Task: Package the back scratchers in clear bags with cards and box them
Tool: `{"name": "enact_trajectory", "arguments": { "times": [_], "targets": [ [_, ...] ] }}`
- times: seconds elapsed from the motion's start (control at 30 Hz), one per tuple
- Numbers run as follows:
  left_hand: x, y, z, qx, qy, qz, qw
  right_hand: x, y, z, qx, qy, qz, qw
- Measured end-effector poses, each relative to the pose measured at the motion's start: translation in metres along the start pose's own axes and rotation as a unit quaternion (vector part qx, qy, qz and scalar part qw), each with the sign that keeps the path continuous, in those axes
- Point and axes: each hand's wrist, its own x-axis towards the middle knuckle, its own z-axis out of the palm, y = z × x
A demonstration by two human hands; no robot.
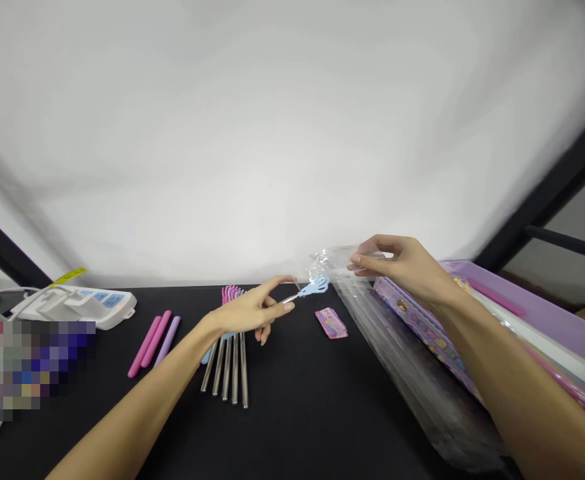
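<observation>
My left hand (252, 310) is closed on a thin metal-shafted back scratcher, its light blue claw-like head (314, 287) pointing right. That head meets the crinkled mouth of a clear plastic bag (340, 260); whether it is inside, I cannot tell. Fingers and thumb of my right hand (392, 260) pinch the bag above the table. Below my left wrist lies a row of metal rods (235, 373), with pink and blue claw-like ends (231, 292) beyond the hand. A small pink printed card (331, 323) lies between the two hands.
Pink and purple sticks (152, 343) lie at left, near a white power strip (105, 303) with cables. A stack of long clear bags (402, 360) and a purple printed card strip (422, 327) lie at right, beside a purple bin (547, 320). A pale wall (272, 147) stands behind.
</observation>
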Motion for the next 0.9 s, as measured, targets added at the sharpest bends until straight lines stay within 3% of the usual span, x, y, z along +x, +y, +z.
{"name": "enact_trajectory", "arguments": {
  "times": [0.37,0.47,0.63,0.77,0.9],
  "targets": [
    [0.004,-0.001,0.004,0.177,0.119,0.034,0.976,0.002,0.008,-0.015,0.032,-0.054,0.083,0.995],
    [0.005,-0.002,0.005,0.279,0.160,0.061,0.945,0.002,0.010,-0.015,0.042,-0.067,0.097,0.992],
    [0.008,-0.004,0.007,0.444,0.225,0.076,0.864,0.004,0.011,-0.015,0.053,-0.059,0.117,0.990],
    [0.009,-0.001,0.010,0.473,0.245,0.055,0.845,0.005,0.012,-0.015,0.074,-0.051,0.129,0.988],
    [0.010,0.000,0.015,0.444,0.262,0.062,0.855,0.005,0.012,-0.014,0.086,-0.039,0.142,0.985]
  ]
}}
